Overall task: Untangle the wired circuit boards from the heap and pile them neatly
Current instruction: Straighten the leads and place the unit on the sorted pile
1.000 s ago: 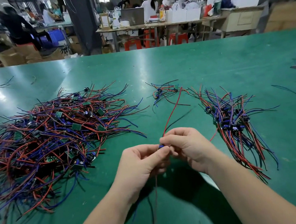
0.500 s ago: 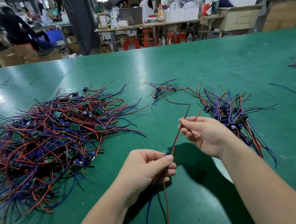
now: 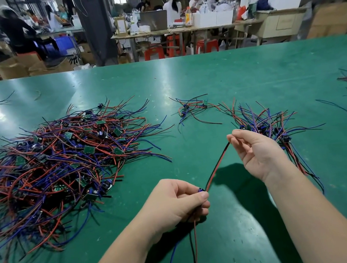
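Green bench [image 3: 205, 76]: workshop behind, people at far tables.
Heap [image 3: 62, 163]: large tangle, left, mostly unsorted.
Neat pile [image 3: 273, 127]: small, right, wires roughly aligned.
Left hand [image 3: 173, 206]: pinches one wired board [image 3: 202, 189], near centre.
Right hand [image 3: 254, 151]: fingertips pinch its red-black leads [image 3: 217, 167], drawn taut.
Progress: early, I judge; most boards remain heaped.

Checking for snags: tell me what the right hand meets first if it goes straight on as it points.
Probably the small loose bundle ahead-left of the right hand; its height above the table is unclear.
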Motion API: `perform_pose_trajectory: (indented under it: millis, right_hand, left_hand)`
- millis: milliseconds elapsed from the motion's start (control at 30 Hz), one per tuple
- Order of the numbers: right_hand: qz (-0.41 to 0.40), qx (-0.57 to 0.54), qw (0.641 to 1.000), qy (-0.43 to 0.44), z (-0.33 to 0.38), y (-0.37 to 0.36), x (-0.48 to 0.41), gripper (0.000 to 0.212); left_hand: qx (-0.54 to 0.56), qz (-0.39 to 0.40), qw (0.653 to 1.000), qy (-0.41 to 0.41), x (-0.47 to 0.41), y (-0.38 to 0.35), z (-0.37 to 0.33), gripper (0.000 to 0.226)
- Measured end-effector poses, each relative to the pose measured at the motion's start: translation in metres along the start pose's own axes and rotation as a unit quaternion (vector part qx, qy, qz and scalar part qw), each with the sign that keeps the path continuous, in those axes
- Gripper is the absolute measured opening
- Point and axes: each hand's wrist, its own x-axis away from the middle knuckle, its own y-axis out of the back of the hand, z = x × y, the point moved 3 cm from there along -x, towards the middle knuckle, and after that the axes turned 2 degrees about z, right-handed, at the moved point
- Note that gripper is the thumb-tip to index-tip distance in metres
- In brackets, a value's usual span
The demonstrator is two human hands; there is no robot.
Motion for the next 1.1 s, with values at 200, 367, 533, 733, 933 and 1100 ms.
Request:
perform_pose_trajectory:
  millis: [200, 367, 533, 733, 933, 1100]
  right_hand:
    - [-0.026, 0.157, 0.984, 0.075, -0.010, -0.005, 0.003, 0.018]
    - [0.204, 0.456, 0.861, 0.093, -0.047, -0.034, 0.035, 0.008]
    - [0.188, 0.561, 0.785, 0.182, -0.055, -0.040, 0.040, 0.009]
    - [0.134, 0.517, 0.827, 0.177, -0.045, -0.031, 0.032, 0.010]
    - [0.090, 0.487, 0.798, 0.342, -0.014, -0.034, 0.041, 0.018]
    - [-0.073, 0.460, 0.672, 0.576, 0.056, -0.005, 0.040, 0.017]
  left_hand:
    - [0.009, -0.061, 0.998, -0.016, -0.005, 0.008, 0.003, 0.013]
    - [0.005, -0.183, 0.977, -0.106, -0.015, 0.028, 0.001, 0.009]
    - [-0.087, -0.084, 0.986, -0.118, -0.018, 0.020, 0.004, 0.028]
    - [-0.104, -0.045, 0.985, -0.128, -0.012, 0.016, -0.002, 0.038]
    - [-0.131, -0.040, 0.974, -0.178, -0.009, 0.020, -0.004, 0.038]
    - [-0.200, -0.175, 0.937, -0.227, -0.007, 0.038, -0.010, 0.037]
